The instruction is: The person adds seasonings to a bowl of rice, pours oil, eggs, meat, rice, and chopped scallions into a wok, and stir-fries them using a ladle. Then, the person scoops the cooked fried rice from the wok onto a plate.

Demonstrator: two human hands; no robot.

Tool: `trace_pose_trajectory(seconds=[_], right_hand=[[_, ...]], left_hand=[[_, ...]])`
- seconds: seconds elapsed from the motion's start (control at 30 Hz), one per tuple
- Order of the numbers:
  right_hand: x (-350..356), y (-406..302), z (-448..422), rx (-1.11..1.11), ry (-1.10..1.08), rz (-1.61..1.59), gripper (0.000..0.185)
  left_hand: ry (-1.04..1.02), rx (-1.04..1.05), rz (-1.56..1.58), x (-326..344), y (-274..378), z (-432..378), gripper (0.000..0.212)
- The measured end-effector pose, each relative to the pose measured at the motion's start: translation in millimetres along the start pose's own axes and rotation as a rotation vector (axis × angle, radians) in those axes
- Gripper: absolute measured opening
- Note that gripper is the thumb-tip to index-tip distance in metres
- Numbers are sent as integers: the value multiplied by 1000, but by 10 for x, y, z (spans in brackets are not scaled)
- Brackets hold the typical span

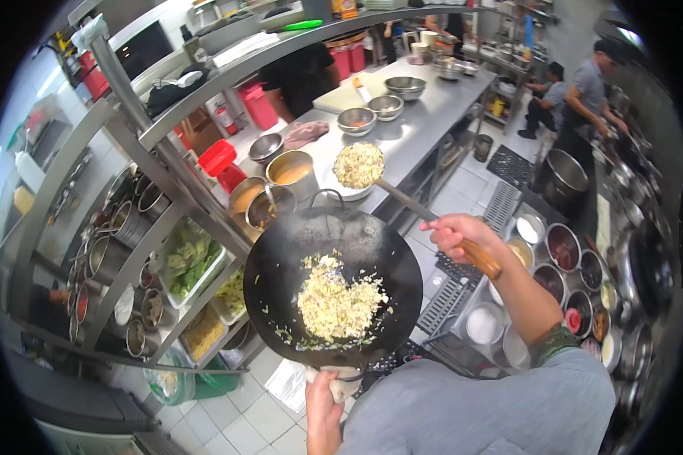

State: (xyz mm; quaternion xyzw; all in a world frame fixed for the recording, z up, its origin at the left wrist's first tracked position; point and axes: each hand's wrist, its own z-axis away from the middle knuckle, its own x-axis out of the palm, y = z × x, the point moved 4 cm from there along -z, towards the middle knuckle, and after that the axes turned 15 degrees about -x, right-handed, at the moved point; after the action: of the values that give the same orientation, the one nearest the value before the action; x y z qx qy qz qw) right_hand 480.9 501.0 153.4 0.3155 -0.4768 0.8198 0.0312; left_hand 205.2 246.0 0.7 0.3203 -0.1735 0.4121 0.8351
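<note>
My left hand (325, 398) grips the near handle of a black wok (267, 267) through a folded cloth (341, 387). Fried rice with green bits (338, 301) lies in the middle of the wok, and light steam rises at its far side. My right hand (461, 236) is closed around the wooden handle (481, 259) of a long ladle. The ladle's bowl, heaped with fried rice (359, 165), is over a white plate (350, 194) on the steel counter; whether it touches the plate I cannot tell.
Pots of orange sauce (290, 170) stand beside the plate, and steel bowls (357, 120) sit farther along the counter (415, 102). A shelf post (165, 136) rises at the left, near a tray of leafy greens (190, 261). Seasoning containers (484, 323) line the right. Co-workers (589, 94) are beyond.
</note>
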Motion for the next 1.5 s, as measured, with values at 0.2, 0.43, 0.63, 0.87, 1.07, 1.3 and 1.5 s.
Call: trace_pose_trajectory(seconds=[0.2, 0.43, 0.63, 0.87, 1.07, 1.3, 1.5], right_hand=[[-736, 284, -1299, -322, 138, 1354, 28], [-1002, 545, -1636, -407, 390, 1731, 24], [-573, 220, -965, -424, -34, 967, 28], [-303, 1171, 625, -166, -504, 1779, 31], [873, 1169, 772, -483, -666, 1535, 26], [1105, 1260, 1102, -210, -508, 1132, 19], [1330, 1001, 1163, -529, -607, 1734, 16]], left_hand=[[107, -6, 202, 9, -322, 169, 43], [188, -41, 309, -273, -669, 310, 33], [181, 57, 433, -505, -968, 384, 33], [87, 189, 594, -483, -757, 873, 23], [118, 328, 425, -863, -551, 863, 34], [-26, 315, 573, -939, -1016, 1544, 32], [319, 733, 187, -656, -972, 1971, 60]])
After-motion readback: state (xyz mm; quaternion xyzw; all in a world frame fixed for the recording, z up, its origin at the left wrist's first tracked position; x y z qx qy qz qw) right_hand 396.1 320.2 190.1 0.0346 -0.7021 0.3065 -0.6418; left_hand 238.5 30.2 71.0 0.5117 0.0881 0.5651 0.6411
